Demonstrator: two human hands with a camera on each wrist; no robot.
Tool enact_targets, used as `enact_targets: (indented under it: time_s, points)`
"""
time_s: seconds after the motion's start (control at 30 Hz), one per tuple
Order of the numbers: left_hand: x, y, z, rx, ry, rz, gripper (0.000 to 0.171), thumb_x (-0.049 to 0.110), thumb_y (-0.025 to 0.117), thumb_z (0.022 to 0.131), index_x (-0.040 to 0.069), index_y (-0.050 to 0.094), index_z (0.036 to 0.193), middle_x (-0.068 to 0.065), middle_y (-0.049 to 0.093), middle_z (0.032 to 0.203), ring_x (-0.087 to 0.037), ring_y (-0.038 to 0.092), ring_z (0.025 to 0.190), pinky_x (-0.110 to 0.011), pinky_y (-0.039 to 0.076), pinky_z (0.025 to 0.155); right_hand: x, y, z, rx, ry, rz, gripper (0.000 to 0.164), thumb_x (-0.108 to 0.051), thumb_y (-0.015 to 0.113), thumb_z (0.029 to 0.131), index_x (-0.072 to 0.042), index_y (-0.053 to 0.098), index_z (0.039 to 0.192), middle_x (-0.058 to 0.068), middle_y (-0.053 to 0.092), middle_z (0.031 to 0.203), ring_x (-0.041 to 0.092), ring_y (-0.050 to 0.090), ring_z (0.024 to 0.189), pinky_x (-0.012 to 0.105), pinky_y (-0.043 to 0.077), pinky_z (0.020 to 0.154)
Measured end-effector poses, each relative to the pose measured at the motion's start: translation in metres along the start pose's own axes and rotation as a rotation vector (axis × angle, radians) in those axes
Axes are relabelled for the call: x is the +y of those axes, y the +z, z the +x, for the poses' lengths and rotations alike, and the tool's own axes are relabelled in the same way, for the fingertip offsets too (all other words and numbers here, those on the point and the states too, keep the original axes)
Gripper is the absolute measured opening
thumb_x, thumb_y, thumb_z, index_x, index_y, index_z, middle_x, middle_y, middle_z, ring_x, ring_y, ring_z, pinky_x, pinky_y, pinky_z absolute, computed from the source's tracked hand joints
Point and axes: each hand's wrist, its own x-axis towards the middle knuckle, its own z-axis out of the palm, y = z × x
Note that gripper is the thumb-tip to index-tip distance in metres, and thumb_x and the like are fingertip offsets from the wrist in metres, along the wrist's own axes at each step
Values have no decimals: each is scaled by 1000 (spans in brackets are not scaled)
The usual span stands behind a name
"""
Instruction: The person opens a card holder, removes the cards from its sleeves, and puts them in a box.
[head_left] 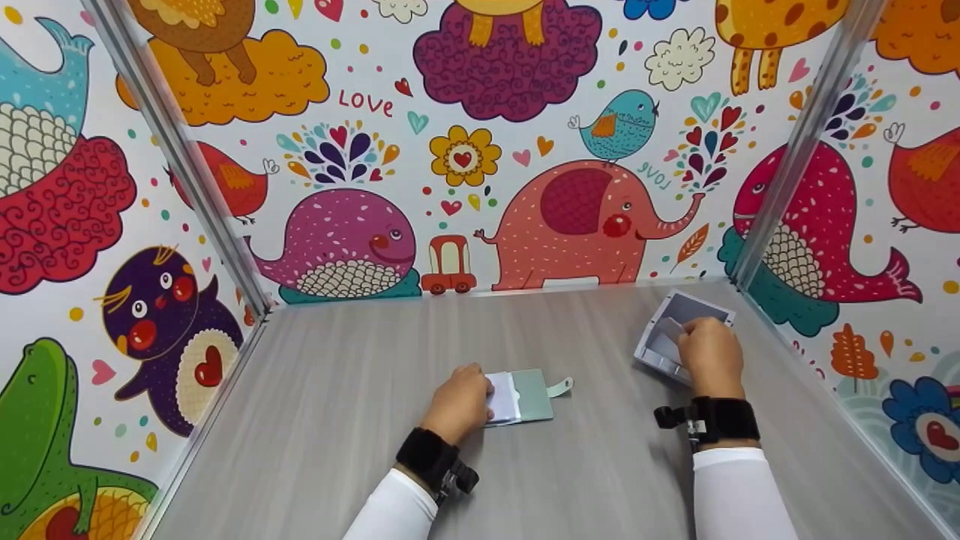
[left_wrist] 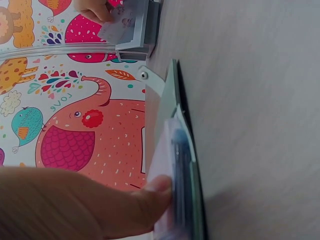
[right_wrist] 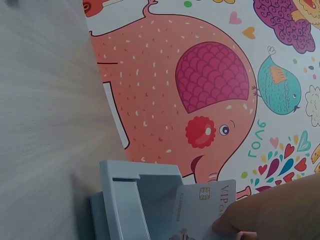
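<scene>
On the table lies an opened pale green card holder [head_left: 534, 396] with clear plastic sleeves [head_left: 504, 396] inside and a snap strap [head_left: 560, 387] sticking out to the right. My left hand [head_left: 459, 405] grips its left part, the thumb [left_wrist: 159, 187] on the sleeves; the other fingers are mostly hidden. At the back right, my right hand [head_left: 712, 352] pinches a white card [right_wrist: 202, 210] marked "VIP" with a gold chip. The card is tilted at the opening of a grey box [right_wrist: 122, 202], partly inside its rim.
The box stands near the right back corner of the grey wood-grain table [head_left: 337, 420]. Cartoon-printed walls [head_left: 465, 112] enclose the table at the back and both sides, with metal strips [head_left: 795, 142] at the corners.
</scene>
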Motion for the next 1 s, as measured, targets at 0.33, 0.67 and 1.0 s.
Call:
enact_targets:
  time_s: [0.33, 0.67, 1.0]
  points:
    - [2, 0, 0, 1, -12, -5, 20, 14, 97, 84, 7, 86, 100, -10, 71, 107, -28, 65, 99, -43, 61, 87, -4, 7, -1, -27, -56, -83, 27, 0, 60, 98, 7, 84, 108, 34, 80, 116, 58, 74, 107, 69, 57, 96]
    - [4, 1, 0, 6, -12, 5, 20, 14, 97, 84, 6, 85, 99, -10, 72, 107, -26, 65, 97, -42, 60, 87, -7, 17, -3, -46, -87, -140, 23, 3, 61, 98, 7, 84, 97, 34, 80, 107, 50, 77, 92, 67, 58, 84]
    - [2, 0, -2, 20, -4, 0, 18, 12, 98, 81, 8, 84, 92, -7, 69, 101, -28, 65, 96, -42, 61, 83, -10, 23, -7, -95, -119, -149, 21, -2, 61, 98, 4, 74, 82, 35, 78, 99, 51, 75, 87, 69, 58, 80]
